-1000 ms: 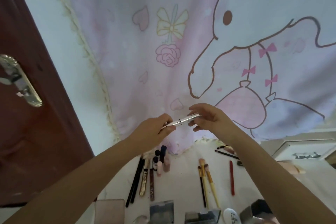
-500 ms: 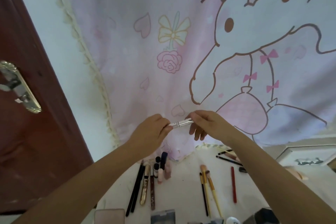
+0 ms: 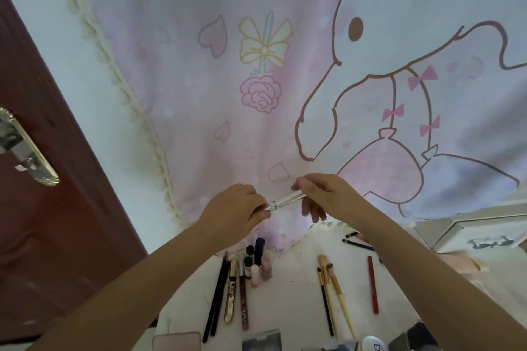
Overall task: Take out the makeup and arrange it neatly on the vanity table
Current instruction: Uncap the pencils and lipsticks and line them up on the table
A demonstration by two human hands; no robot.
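Both hands are raised above the bench (image 3: 288, 302) and share one slim silver makeup pen (image 3: 286, 200), which lies tilted between them, its right end higher than its left. The left hand (image 3: 235, 212) grips the lower end: its fingers (image 3: 256, 209) are curled round the pen so that this end is hidden inside the fist, with a ringed joint in the barrel showing just beside the knuckles. The right hand (image 3: 322, 194) pinches the upper end between thumb and forefinger, the tip covered by the fingertips, while its other fingers hang loosely below the barrel without touching it. The bare middle stretch of the pen spans the gap between the two hands, held in the air in front of a pink cartoon curtain (image 3: 256, 94) and well apart from everything on the bench. Down on the white surface, a row of dark pencils and tubes (image 3: 228, 293) lies to the left below the left forearm, with a few small bottles (image 3: 258, 265) standing at its far end. Three brushes with yellow handles (image 3: 332, 291) lie side by side in the middle, and a red pencil (image 3: 373, 285) lies just to their right. A brown door (image 3: 42, 208) with a metal handle plate stands at the left.
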